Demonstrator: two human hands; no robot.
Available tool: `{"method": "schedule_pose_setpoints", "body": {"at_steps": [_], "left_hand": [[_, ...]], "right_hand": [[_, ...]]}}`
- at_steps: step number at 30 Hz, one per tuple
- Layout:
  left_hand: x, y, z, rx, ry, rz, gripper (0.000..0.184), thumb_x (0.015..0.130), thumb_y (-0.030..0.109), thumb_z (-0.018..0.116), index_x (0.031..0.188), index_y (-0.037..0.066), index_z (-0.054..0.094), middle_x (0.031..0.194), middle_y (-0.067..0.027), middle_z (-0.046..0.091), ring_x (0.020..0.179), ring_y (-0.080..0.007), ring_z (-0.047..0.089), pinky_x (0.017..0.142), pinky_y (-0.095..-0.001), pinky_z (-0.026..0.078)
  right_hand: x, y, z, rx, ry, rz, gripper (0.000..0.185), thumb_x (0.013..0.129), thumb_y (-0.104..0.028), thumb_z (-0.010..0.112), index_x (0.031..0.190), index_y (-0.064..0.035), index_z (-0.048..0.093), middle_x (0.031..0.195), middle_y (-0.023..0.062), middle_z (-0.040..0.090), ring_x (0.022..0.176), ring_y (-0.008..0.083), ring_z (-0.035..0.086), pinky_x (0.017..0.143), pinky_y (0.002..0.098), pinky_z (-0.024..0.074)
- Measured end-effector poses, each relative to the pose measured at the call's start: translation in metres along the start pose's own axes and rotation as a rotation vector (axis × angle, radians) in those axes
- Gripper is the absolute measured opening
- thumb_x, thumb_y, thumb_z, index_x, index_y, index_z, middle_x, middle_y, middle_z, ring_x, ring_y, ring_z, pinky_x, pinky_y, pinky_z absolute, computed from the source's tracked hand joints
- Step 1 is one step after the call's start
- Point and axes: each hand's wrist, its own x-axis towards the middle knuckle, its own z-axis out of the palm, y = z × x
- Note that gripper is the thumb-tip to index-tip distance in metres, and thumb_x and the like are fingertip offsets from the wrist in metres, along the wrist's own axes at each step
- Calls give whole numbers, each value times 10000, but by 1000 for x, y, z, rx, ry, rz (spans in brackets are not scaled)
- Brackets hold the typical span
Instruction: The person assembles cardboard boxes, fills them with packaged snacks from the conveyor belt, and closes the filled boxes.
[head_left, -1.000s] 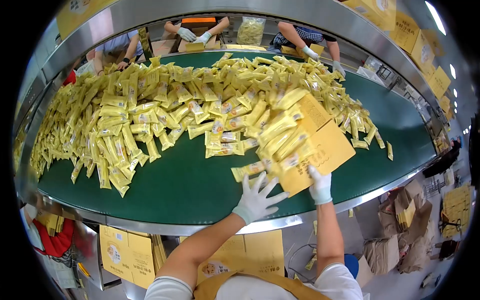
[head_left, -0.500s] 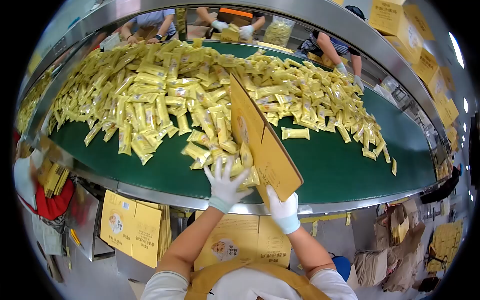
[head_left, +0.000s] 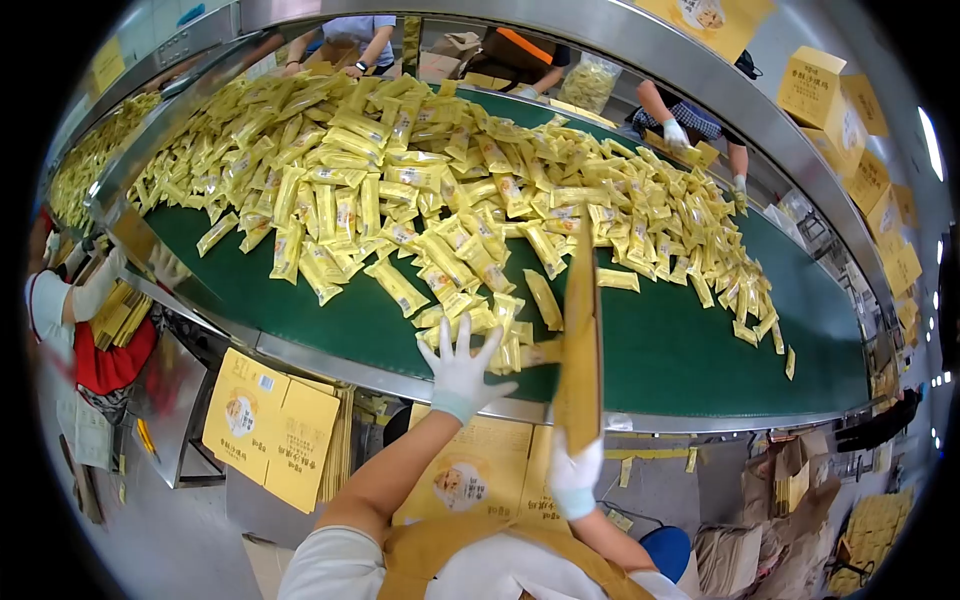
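Observation:
My left hand (head_left: 462,372), in a white glove, has its fingers spread against several yellow packets (head_left: 468,318) at the near side of the green belt (head_left: 690,350). To its right, my right hand (head_left: 576,470), also gloved, grips the lower end of a yellow cardboard piece (head_left: 581,345). The cardboard stands nearly edge-on to the camera and is blurred. A large heap of wrapped yellow packets (head_left: 400,150) covers the belt's far side and left part. One packet (head_left: 543,299) lies just left of the cardboard.
Flattened cartons (head_left: 270,425) stand below the belt's metal edge (head_left: 660,424). Co-workers' hands (head_left: 676,134) and arms show across the belt. Another person (head_left: 60,300) is at the far left. Boxes (head_left: 812,88) are stacked at the upper right.
The cardboard has swung from lying flat over packets on the right to upright, nearly edge-on. My left hand stays spread beside it. The whole view has shifted.

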Motion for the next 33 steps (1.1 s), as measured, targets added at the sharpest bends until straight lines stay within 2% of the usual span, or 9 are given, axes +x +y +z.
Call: {"method": "schedule_pose_setpoints", "body": {"at_steps": [5,10,11,15,18,20,23,27,33], "left_hand": [[35,-25,4,83,29,-107,981,740,686,720,1569,352,315,1656,-207,129,1519,-463,75,1092,-773,99],[7,-40,-35,-152,2,-50,1155,692,676,770,1606,238,216,1662,-175,123,1534,-389,89,1095,-757,137],[-5,-39,-58,-188,-37,-59,1218,680,559,837,1599,101,182,1632,-222,184,1522,-387,151,1161,-651,178],[-46,-59,-100,-702,154,104,1232,646,246,899,1565,-55,135,1568,-277,307,1477,-387,300,1203,-420,251],[-60,-51,-132,-1087,8,297,1174,663,203,875,1570,-44,172,1592,-231,315,1490,-346,297,1208,-430,251],[-69,-45,-146,-1105,-293,491,999,712,290,872,1502,-50,364,1527,-214,440,1437,-351,397,1177,-428,306],[-100,-23,-148,-1306,-674,679,534,851,202,773,1303,-31,610,1363,-224,598,1282,-428,556,1087,-518,409],[-130,17,-142,-1494,-704,938,609,855,332,786,1328,-9,613,1469,-229,494,1385,-460,429,1133,-594,313],[-125,27,-145,-1354,-683,1055,779,951,661,387,1315,21,641,1483,-195,503,1416,-442,399,1164,-587,237]], "right_hand": [[58,13,52,172,-63,-56,614,883,78,544,1479,-31,445,1388,223,504,1290,351,501,1100,373,384],[50,37,-17,322,162,54,401,950,-25,633,1327,75,536,1225,132,654,1104,197,609,987,341,472],[37,37,-42,331,164,57,416,934,-12,651,1326,69,538,1248,133,646,1119,200,609,987,343,476],[-4,36,-123,500,95,-25,532,857,33,697,1362,28,529,1273,114,639,1172,250,611,1015,383,485],[-26,57,-163,410,-182,126,609,846,-13,719,1407,20,487,1323,144,615,1218,277,596,1053,398,471],[-32,89,-165,154,-389,252,663,850,-57,733,1444,11,445,1376,165,582,1269,292,568,1083,411,451],[-47,72,-146,480,-80,222,830,928,-317,695,1574,-43,251,1545,184,412,1440,310,392,1182,432,299],[-43,48,-149,799,205,251,833,1018,-618,388,1602,-62,178,1589,212,329,1482,325,290,1198,458,249],[-39,32,-124,559,363,245,804,1025,-542,427,1591,-23,188,1600,227,306,1499,351,273,1213,457,223]]}}
